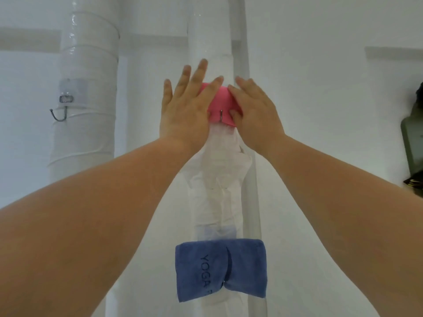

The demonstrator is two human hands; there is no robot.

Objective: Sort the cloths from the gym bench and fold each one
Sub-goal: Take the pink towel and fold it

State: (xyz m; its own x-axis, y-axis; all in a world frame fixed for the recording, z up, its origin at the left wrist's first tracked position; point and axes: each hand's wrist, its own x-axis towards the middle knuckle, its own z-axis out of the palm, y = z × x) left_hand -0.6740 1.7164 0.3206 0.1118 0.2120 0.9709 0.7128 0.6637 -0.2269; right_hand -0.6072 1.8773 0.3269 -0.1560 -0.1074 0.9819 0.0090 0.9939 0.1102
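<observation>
Both hands press on a pink cloth [221,104] hung over a hook [221,116] on the wrapped white pipe [211,42]. My left hand [186,110] lies flat, fingers spread; my right hand [256,113] pinches the cloth's right edge. Lower down hangs a blue cloth [219,268] marked YOGA.

pink cloth [223,104] on hook, blue cloth [220,269] below

walls: white | 2 wrapped white pipes [84,88] | hook [60,113] | dark object, unclear [414,138]
</observation>
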